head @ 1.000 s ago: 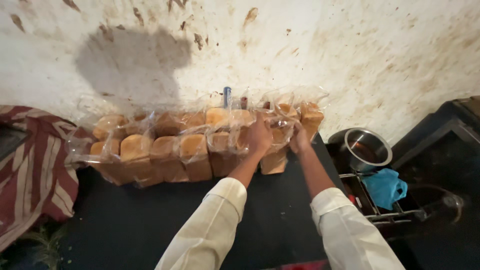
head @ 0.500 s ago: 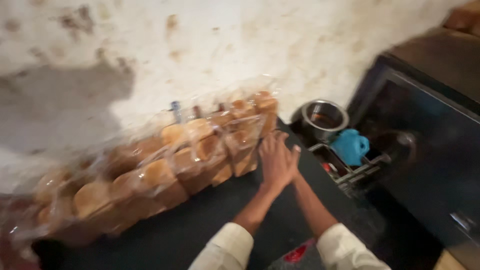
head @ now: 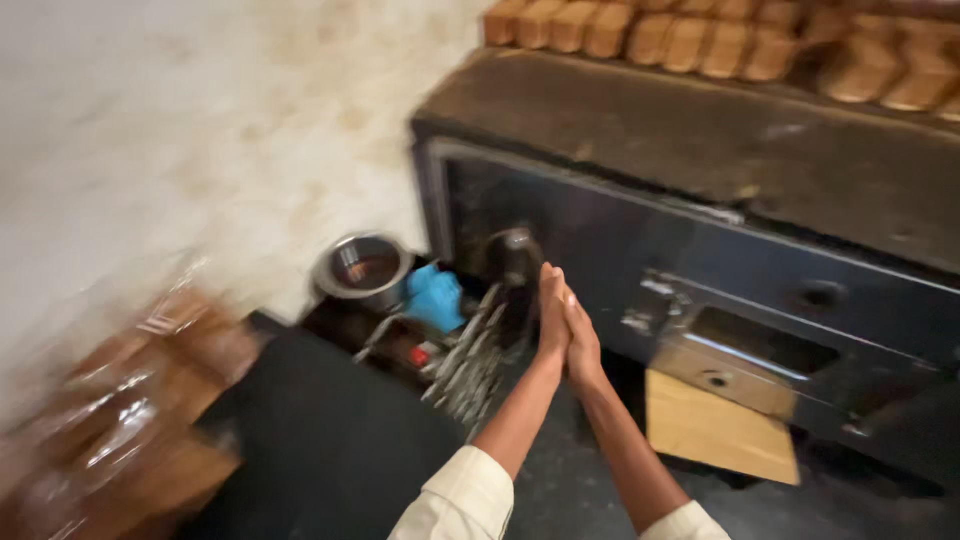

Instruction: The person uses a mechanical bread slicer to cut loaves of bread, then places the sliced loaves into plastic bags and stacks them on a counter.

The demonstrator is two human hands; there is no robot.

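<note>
Between the pressed palms nothing is held: hands pulled off the bread, view swung right.

Left hand & right hand are laid flat palm to palm, fingers straight, gripping nothing. Just left of the fingertips a wire rack is seen, w/ a blue cloth & steel bowl beyond. Behind the fingertips a dark oven front is seen, loaves lined on top. Bagged bread, touched 1 s ago, is now left well apart at lower left, blurred, on the black counter. Bread work judged paused or done.

Loaves atop oven
</note>
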